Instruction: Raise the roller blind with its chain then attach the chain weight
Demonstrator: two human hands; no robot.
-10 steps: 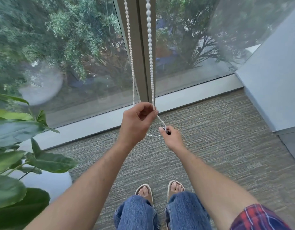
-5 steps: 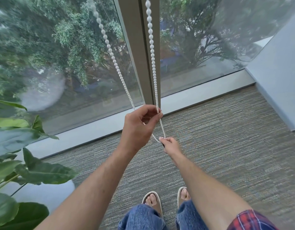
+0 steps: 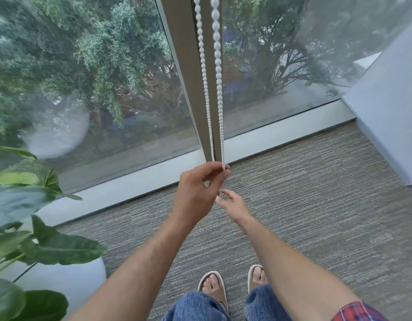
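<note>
A white bead chain (image 3: 216,66) hangs in two parallel strands in front of the brown window mullion (image 3: 184,66). My left hand (image 3: 198,193) pinches both strands together between thumb and fingertips just above the carpet line. The short loop end of the chain drops below that pinch to my right hand (image 3: 234,205). The right hand's fingertips reach up to the loop's bottom, and motion blur hides whether they grip it. The roller blind itself is out of view above. I can make out no chain weight.
A large-leaved plant (image 3: 26,239) in a round white pot (image 3: 68,281) stands close at the left. A grey wall (image 3: 390,107) juts in at the right. Grey carpet (image 3: 316,205) runs to the window sill (image 3: 131,184). My sandalled feet (image 3: 214,286) are below.
The two strands, spread apart half a second ago, now hang close and parallel. My left hand stays pinched on them. The right hand's tight pinch at the loop's bottom looks looser.
</note>
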